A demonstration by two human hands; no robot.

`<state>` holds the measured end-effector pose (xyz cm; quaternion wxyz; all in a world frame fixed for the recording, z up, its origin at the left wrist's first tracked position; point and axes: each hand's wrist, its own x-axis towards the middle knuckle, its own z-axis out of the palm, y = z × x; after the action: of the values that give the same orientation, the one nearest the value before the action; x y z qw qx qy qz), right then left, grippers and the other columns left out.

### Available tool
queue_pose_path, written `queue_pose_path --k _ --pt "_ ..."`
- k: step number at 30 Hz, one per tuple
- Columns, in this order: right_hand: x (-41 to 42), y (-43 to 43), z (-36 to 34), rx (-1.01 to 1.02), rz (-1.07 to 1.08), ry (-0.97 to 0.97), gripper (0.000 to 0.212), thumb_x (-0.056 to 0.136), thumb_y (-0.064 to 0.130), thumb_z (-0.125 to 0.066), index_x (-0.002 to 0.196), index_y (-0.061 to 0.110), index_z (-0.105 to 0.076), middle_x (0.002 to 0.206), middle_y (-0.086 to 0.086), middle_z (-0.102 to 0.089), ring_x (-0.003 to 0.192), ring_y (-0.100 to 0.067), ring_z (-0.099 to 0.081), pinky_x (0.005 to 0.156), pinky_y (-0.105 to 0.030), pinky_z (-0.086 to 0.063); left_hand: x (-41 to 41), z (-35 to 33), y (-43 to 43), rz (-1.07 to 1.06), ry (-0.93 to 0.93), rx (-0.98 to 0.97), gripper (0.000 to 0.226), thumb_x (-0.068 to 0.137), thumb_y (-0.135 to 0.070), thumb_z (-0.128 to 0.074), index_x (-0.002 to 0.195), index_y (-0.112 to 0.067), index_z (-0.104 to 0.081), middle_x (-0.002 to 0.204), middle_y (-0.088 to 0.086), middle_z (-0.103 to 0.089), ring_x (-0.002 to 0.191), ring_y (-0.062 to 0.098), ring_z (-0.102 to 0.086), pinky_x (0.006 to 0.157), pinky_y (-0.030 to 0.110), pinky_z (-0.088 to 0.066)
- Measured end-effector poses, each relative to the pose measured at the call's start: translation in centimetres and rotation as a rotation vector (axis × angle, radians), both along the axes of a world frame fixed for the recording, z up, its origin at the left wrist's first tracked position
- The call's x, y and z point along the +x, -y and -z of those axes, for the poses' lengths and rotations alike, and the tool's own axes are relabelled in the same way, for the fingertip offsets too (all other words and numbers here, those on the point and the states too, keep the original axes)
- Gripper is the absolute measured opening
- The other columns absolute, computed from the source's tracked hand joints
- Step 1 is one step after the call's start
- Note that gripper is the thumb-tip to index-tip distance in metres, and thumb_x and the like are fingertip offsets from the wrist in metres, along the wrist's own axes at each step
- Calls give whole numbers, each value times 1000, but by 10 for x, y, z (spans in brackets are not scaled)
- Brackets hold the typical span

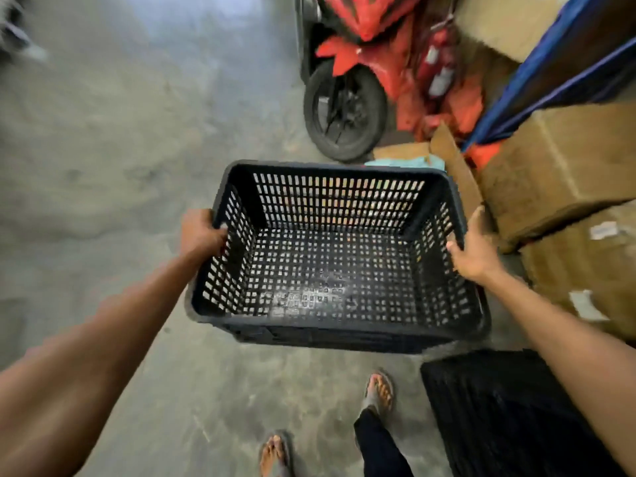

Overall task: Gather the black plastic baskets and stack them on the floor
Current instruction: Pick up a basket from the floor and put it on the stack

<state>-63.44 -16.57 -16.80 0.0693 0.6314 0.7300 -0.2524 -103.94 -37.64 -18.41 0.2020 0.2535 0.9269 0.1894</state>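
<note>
The left rim of the black plastic basket (pixel 330 266) is being gripped by the left hand (pixel 203 234), with the fingers curled over the edge. The basket is being held in the air over the concrete floor (pixel 120 149), upright, empty and roughly level. Its right rim is being clasped by the right hand (pixel 476 251), with the thumb hooked inside the wall. Further right and lower, a dark ribbed shape (pixel 499 414) is lying on the floor just beside the feet. It is too blurred to be called another basket or a stack with any certainty. The carrying step is judged to be under way. To do it well, both grips are best balanced so the basket is not being tipped. It should be lined up squarely before being lowered, and the cardboard boxes (pixel 568 173) near the right hand should be avoided.
</note>
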Motion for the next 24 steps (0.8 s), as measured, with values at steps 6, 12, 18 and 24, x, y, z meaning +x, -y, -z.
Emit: queue_pose_path --k 6,12,18,24 --pt "8 35 -220 247 61 -229 78 99 9 -47 156 27 2 144 -24 -46 128 -39 -50 104 -41 -41 -21 -246 -35 261 -278 349 55 67 -4 -76 120 -12 -67 93 24 -73 94 32 -69 85 36 -51" --pt "45 62 -430 589 123 -166 79 94 17 -54 157 28 -6 145 -27 -44 132 -41 -46 107 -44 -40 -2 -450 -36 377 -348 566 34 67 3 -72 99 -5 -75 69 17 -68 72 26 -68 60 22 -44" --pt "101 107 -608 891 218 -100 77 89 11 -55 156 22 -17 131 -33 -55 121 -45 -53 98 -42 -44 37 -607 -44 471 -333 829 33 67 3 -71 97 -8 -73 83 22 -73 71 31 -71 72 41 -61" --pt "171 178 -723 1095 376 -76 68 86 5 -54 149 14 -34 132 -31 -54 119 -46 -54 98 -44 -44 103 -728 -61 592 -350 1023 30 72 -6 -71 101 1 -70 101 29 -69 97 44 -67 87 52 -56"
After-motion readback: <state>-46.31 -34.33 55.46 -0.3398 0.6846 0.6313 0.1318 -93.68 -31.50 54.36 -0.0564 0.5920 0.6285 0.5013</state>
